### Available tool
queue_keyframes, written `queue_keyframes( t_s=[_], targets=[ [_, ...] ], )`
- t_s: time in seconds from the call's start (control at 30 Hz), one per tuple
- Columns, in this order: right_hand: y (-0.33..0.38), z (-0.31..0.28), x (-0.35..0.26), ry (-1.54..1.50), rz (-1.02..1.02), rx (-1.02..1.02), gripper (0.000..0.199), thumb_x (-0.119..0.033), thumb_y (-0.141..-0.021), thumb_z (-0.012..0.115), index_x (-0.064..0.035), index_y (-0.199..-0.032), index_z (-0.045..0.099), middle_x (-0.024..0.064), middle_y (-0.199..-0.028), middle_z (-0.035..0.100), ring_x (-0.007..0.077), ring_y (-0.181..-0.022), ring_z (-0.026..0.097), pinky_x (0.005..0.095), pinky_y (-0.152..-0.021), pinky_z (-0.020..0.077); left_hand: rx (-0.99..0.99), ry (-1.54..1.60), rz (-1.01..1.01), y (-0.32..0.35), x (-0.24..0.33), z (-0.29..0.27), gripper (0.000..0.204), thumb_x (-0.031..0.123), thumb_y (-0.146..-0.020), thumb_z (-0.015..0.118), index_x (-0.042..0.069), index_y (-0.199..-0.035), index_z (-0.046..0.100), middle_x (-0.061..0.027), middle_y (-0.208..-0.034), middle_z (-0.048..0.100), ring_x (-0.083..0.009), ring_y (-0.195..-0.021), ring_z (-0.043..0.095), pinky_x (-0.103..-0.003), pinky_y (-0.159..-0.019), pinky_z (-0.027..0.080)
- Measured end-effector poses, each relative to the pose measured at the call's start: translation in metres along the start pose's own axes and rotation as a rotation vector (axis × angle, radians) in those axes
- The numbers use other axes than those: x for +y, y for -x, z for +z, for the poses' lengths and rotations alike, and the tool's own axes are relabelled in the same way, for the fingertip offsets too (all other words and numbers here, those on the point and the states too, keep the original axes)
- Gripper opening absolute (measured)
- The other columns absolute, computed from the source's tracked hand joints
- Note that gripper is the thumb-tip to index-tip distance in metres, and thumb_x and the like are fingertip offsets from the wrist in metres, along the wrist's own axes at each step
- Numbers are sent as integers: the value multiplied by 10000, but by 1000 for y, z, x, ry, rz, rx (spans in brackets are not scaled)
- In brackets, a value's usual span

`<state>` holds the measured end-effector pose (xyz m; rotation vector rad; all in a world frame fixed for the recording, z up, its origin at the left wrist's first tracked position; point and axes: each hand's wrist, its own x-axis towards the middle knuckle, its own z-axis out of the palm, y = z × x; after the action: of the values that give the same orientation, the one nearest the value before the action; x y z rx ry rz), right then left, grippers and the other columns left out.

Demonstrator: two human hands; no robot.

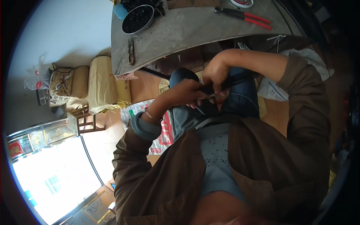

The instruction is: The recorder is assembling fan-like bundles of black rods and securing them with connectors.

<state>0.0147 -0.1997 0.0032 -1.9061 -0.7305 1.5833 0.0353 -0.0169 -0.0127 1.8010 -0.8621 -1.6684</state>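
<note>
Over my lap, my left hand [188, 92] and my right hand [217, 74] are close together. Both have curled fingers around a long black strap-like piece [240, 79], which runs out to the right across my jeans [242, 98]. The right hand comes from above with its thumb pointing down. My left hand grips from the side, its fingers partly in shadow. Between the hands, the exact shape of the piece is hidden. A dark end also hangs below the left fingers, too dim to make out.
Ahead stands a worn grey table [180, 32]. It bears a bowl of small black parts [138, 19], red-handled pliers [243, 17] and a dark metal tool [131, 51]. Wrapped cartons [102, 84] and a wooden stool [83, 120] are at left. A white sack [272, 90] lies at right.
</note>
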Motion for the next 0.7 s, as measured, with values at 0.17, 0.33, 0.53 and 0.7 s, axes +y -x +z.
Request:
queue_keyframes(
  t_s=[0.17,0.33,0.53,0.7],
  targets=[
    [15,18,-16,331,-150,549,320,-175,-771,657,-27,-1055,657,102,-895,691,217,-918,638,333,-838,475,-280,558,59,-26,-55,35,271,215,-928,582,-40,-1016,596,-91,-777,638,-180,-687,637,-312,-643,522],
    [49,41,-56,-282,-389,256,328,-248,-836,664,-17,-1069,666,105,-990,688,159,-923,636,280,-834,478,74,583,335,-18,-25,-8,225,209,-940,562,-8,-991,595,-77,-735,608,-195,-646,615,-304,-611,508],
    [-20,66,10,-227,-54,458,463,-310,-865,649,-10,-1212,588,104,-1094,656,175,-1028,605,279,-838,472,-52,551,849,13,75,-79,253,263,-942,562,13,-967,595,-66,-739,627,-176,-745,627,-268,-702,489],
    [-71,79,113,-749,-291,726,506,-326,-922,611,-37,-1322,500,122,-1234,604,188,-1114,562,311,-891,458,343,512,842,-46,47,-35,199,213,-960,540,27,-981,607,-32,-763,622,-124,-783,590,-280,-822,450]
  ],
)
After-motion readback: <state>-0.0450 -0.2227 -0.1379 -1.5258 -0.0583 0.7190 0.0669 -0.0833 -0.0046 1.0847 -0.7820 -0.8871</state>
